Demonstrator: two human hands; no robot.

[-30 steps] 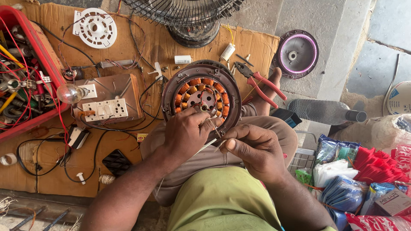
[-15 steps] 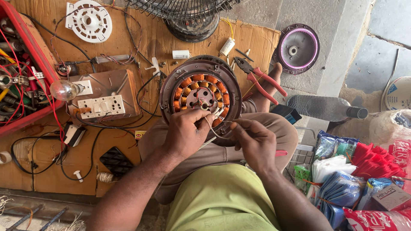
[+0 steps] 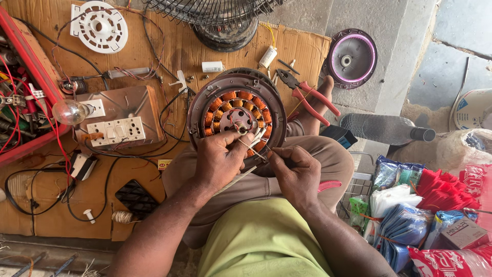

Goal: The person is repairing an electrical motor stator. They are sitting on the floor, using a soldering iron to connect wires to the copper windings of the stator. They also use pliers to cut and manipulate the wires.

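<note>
A round fan motor with copper coils in a brown housing rests on my lap. My left hand grips its near rim, thumb close to the centre shaft, and pinches pale wire leads coming off the windings. My right hand is just to the right, fingers closed on the end of those thin leads. The two hands nearly touch over the motor's lower edge.
Red-handled pliers lie right of the motor. A wooden switchboard with a bulb sits at left beside a red tray of tools. A fan guard, white capacitors, a purple-ringed cover and packets surround me.
The view has shifted slightly. My hands have moved a little closer together on the leads at the motor's lower edge; the motor stays on my lap.
</note>
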